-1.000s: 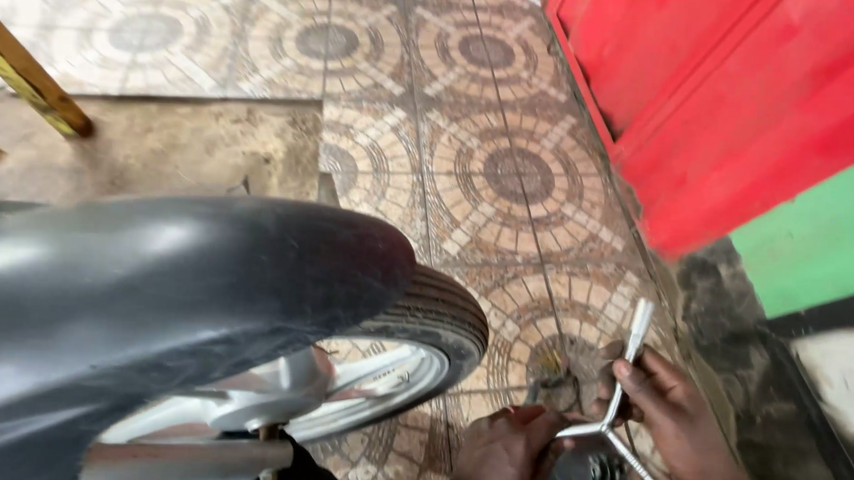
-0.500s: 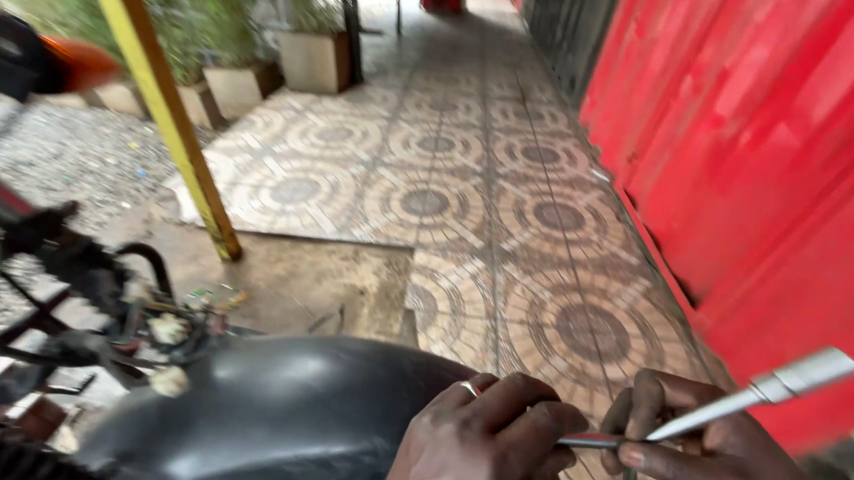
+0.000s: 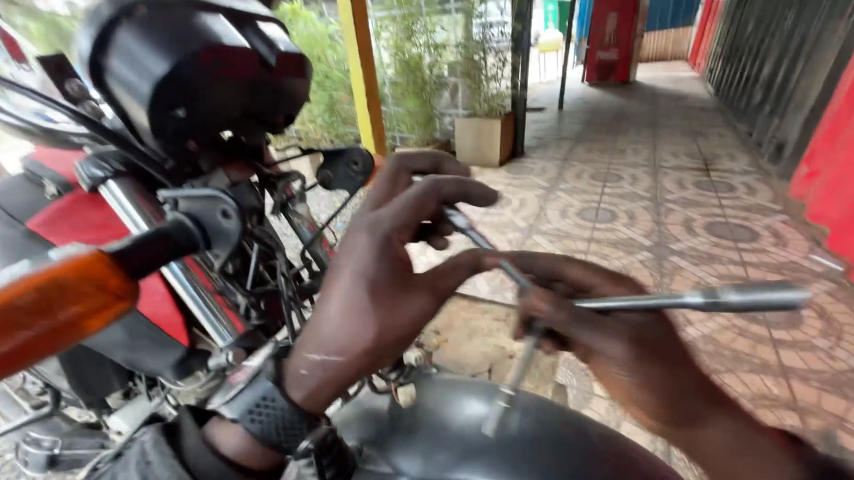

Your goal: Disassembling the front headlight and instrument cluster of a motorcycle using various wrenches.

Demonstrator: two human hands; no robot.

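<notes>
Wrench: a three-armed metal socket wrench (image 3: pixel 538 305) sits between both hands, above the black front mudguard (image 3: pixel 524 452); one arm runs out right to a socket end, one drops toward the mudguard, one angles up left past the fingers.
Right hand: the right hand (image 3: pixel 613 336) is wrapped shut around the wrench's hub, fingers curled over the joint, forearm coming in from the lower right corner.
Left hand: the left hand (image 3: pixel 388 267) reaches up from the bottom, back of the hand to the camera, fingers bent loosely, thumb and fingertips touching the upper-left arm of the wrench; a firm clamp, I cannot tell.
Wrist: a dark watch strap (image 3: pixel 265 409) rings the left wrist.
Motorcycle: red and black motorcycle (image 3: pixel 96 219) fills the left side, black headlamp housing (image 3: pixel 196 66) up top, orange indicator (image 3: pixel 36 316) blurred in the near left corner, cables tangled behind the left hand.
Floor: patterned tile floor (image 3: pixel 693 211), circles in brown and cream, runs away down a covered walkway.
Surroundings: yellow post (image 3: pixel 362 63) behind the motorcycle, a square planter (image 3: pixel 483 138) with greenery beside it, red wall (image 3: pixel 850 179) on the right edge.
Signs: a tall red cabinet (image 3: pixel 612 34) stands at the far end of the walkway, too small to read.
</notes>
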